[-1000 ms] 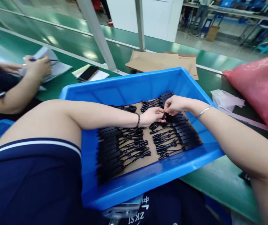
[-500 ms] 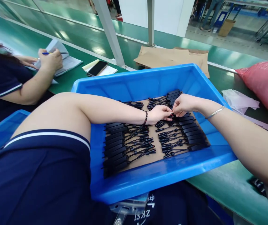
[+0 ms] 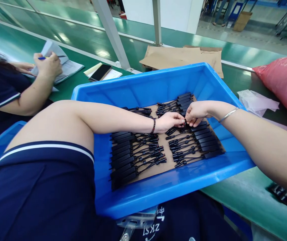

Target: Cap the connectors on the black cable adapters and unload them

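Both hands meet inside a blue plastic bin point(image 3: 143, 82), over the right-hand row of black cable adapters point(image 3: 210, 142). My left hand point(image 3: 169, 123) pinches the plug end of a black cable; a bit of red shows at its tip. Fingertips of my right hand point(image 3: 195, 113) are closed on the same small black cable end, touching my left fingertips. A second row of black adapters point(image 3: 124, 157) lies on the left, its short cables pointing to the middle. Cardboard point(image 3: 168, 155) lines the bin under both rows. My hands hide part of the right row.
A co-worker's hand point(image 3: 49, 65) with a pen is over papers point(image 3: 71, 70) at the left. A phone point(image 3: 100, 72) lies on a notepad. Flat cardboard point(image 3: 173, 57) lies behind the bin. A red bag point(image 3: 284, 80) and clear plastic point(image 3: 257, 102) are at right.
The view has shifted slightly. My hands stay together at nearly the same spot, and the fingertips have moved a little around the cable end.
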The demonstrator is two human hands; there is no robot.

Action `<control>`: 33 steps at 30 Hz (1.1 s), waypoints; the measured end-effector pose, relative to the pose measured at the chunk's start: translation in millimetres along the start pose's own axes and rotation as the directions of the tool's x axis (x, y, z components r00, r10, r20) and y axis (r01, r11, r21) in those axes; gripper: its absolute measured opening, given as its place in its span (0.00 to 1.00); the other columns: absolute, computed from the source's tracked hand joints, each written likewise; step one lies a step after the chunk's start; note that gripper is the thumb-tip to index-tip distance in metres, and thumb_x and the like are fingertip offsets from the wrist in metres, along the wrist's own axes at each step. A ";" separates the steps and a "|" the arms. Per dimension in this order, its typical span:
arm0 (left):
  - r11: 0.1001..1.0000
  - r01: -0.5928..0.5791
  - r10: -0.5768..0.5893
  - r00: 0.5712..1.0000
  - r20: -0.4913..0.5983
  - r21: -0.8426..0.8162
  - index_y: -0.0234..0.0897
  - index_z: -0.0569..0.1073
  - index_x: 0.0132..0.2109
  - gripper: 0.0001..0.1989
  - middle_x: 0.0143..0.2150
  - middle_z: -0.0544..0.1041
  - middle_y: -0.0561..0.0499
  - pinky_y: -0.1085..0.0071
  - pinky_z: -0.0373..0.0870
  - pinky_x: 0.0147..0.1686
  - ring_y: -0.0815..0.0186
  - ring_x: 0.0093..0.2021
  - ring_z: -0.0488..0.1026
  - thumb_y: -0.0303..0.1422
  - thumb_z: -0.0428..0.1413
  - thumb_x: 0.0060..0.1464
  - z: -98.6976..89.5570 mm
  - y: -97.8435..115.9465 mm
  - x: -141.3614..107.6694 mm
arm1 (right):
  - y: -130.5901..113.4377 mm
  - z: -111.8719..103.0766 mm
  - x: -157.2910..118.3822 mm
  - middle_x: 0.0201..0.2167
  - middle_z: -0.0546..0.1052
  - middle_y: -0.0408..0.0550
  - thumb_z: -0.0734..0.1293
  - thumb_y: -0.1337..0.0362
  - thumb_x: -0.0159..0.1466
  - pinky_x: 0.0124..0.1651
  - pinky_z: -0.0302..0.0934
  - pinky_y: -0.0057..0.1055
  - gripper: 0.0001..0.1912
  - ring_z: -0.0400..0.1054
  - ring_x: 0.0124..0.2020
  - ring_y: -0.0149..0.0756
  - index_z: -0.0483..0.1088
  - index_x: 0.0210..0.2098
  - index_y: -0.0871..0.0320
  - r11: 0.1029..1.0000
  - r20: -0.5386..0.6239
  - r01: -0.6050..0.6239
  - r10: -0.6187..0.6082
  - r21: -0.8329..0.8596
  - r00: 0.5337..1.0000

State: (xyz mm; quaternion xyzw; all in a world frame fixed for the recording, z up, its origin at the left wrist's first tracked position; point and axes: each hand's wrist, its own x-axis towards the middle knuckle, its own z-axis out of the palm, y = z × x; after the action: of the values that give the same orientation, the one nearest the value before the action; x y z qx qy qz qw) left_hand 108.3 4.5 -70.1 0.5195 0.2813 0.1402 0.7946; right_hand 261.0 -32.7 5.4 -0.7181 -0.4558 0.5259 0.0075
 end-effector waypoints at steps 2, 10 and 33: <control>1.000 -0.016 0.016 1.000 -0.012 -0.017 0.29 0.73 0.37 0.08 0.29 0.76 0.50 0.72 0.71 0.35 0.72 0.28 0.74 0.23 0.61 0.47 -0.4 0.2 0.2 | -0.3 -3.7 0.7 0.22 0.75 0.50 0.69 0.73 0.53 0.32 0.72 0.33 0.04 0.73 0.25 0.36 0.69 0.26 0.65 0.999 -0.062 -0.005 0.002 -0.035 0.998; 0.999 0.011 -0.014 0.998 -0.057 -0.043 0.27 0.72 0.30 0.05 0.28 0.75 0.50 0.71 0.74 0.37 0.71 0.28 0.74 0.22 0.62 0.46 4.9 5.1 -4.4 | -12.3 -47.2 -110.1 0.30 0.76 0.50 0.67 0.64 0.61 0.38 0.71 0.35 0.10 0.73 0.31 0.32 0.72 0.36 0.68 0.901 -0.606 0.422 -0.390 -0.097 0.693; 0.880 0.051 -0.037 0.999 -0.039 0.473 0.34 0.73 0.36 0.20 0.33 0.78 0.47 0.72 0.71 0.41 0.65 0.36 0.75 0.37 0.68 0.35 2.0 22.2 -21.0 | 299.9 12.3 -112.5 0.38 0.77 0.51 0.63 0.60 0.60 0.44 0.59 0.31 0.12 0.69 0.39 0.39 0.74 0.40 0.58 0.895 -0.845 -0.407 0.068 -0.183 0.530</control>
State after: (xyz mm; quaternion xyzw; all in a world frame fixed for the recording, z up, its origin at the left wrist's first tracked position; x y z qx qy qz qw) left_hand 94.2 1.6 -43.0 0.6894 0.3299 0.0568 0.6424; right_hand 442.0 -288.2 -62.9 -0.9232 -0.3825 0.0343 0.0139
